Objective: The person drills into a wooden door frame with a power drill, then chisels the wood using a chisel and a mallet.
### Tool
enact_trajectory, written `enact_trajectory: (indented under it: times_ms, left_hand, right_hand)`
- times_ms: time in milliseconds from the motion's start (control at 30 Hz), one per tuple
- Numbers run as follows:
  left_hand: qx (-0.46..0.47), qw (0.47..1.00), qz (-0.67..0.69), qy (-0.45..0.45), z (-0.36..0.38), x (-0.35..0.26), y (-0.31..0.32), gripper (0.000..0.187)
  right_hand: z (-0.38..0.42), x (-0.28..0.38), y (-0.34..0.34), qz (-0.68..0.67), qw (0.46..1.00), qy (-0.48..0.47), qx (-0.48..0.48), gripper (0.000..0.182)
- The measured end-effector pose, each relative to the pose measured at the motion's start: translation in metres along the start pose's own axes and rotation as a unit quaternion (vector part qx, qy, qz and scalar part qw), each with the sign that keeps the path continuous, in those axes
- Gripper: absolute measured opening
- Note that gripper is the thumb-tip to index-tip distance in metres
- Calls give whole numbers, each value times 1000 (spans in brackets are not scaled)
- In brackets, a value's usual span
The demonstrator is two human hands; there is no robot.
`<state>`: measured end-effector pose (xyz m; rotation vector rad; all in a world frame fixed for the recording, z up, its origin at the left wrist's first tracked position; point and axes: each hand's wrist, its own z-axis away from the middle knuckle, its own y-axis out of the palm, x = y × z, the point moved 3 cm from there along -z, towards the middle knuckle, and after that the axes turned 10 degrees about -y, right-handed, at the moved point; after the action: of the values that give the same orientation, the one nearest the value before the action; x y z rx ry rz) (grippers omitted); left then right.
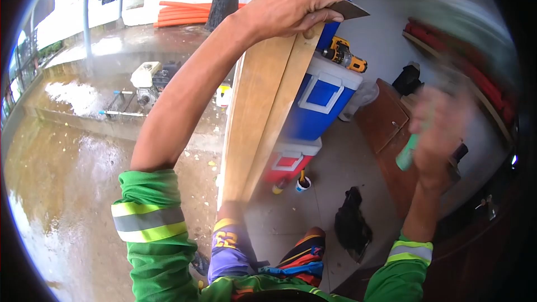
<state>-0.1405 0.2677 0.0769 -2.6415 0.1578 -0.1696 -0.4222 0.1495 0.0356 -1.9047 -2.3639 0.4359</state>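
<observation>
My left hand (pixel 299 8) is raised at the wooden door frame (pixel 260 89), its fingers pinched on a thin, dark flat plate (pixel 351 9). The plate juts out to the right past the edge of the wood. On the right side, my right hand (pixel 442 134) is smeared by motion and wrapped round a green handle (pixel 406 154). Whatever tool the handle belongs to is too blurred to make out. A round knob-like spot (pixel 309 33) shows on the wood just below my left hand.
A yellow drill (pixel 345 56) lies on a blue cooler (pixel 321 103), with a red cooler (pixel 291 159) below. A small white tub (pixel 302 184) and a black bag-like heap (pixel 352 223) are on the floor. A brown cabinet (pixel 380 128) stands right; an engine (pixel 148 81) sits outside on wet ground.
</observation>
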Motion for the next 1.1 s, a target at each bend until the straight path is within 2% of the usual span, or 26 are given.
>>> enact_trajectory:
  times_ms: [67,100,200,267,333,433,533,567,667,700,800,833,933,967,1033,1100]
  left_hand:
    - [3,1000,9,2,0,-1,0,17]
    - [2,1000,14,1,0,0,-3,17]
    - [-4,1000,4,18,-2,-5,-4,16]
    - [-1,1000,3,17,1,-3,-2,17]
    - [4,1000,17,9,0,-2,-1,17]
    - [-17,999,-18,21,1,-3,0,18]
    - [3,1000,5,8,8,-7,3,18]
    - [-8,1000,-24,18,12,-11,3,18]
    - [-29,999,35,3,16,-10,8,21]
    - [-12,997,51,-50,14,-10,7,17]
    - [-106,964,231,-81,-1,-2,11,20]
    - [-85,979,145,-114,-5,0,2,23]
    - [-10,971,184,-153,-22,-8,3,22]
    - [2,984,121,-130,-23,-6,3,21]
    - [22,973,72,-220,-15,-13,0,24]
    - [14,970,77,-231,-6,-9,1,25]
  right_hand:
    - [-15,11,11,97,991,2,96,52]
    - [-21,18,5,47,994,52,82,55]
    - [-17,19,-15,-56,997,46,-32,46]
    - [-14,13,-34,-143,987,-35,-66,45]
    - [-1,-4,-12,-50,998,-40,-23,46]
    - [5,1,12,147,985,21,90,54]
    - [14,10,-10,27,993,107,32,59]
    - [21,12,-17,14,991,130,12,59]
    - [41,15,-36,11,984,176,-7,60]
    - [46,12,-41,23,983,180,-1,60]
    - [55,6,-51,28,983,180,-1,60]
    - [57,5,-52,25,983,179,-4,60]
    - [55,4,-53,-7,983,177,-45,59]
    - [55,4,-53,-8,982,182,-50,59]
    - [58,3,-54,-11,979,195,-62,59]
    - [65,-1,-55,-4,979,194,-54,57]
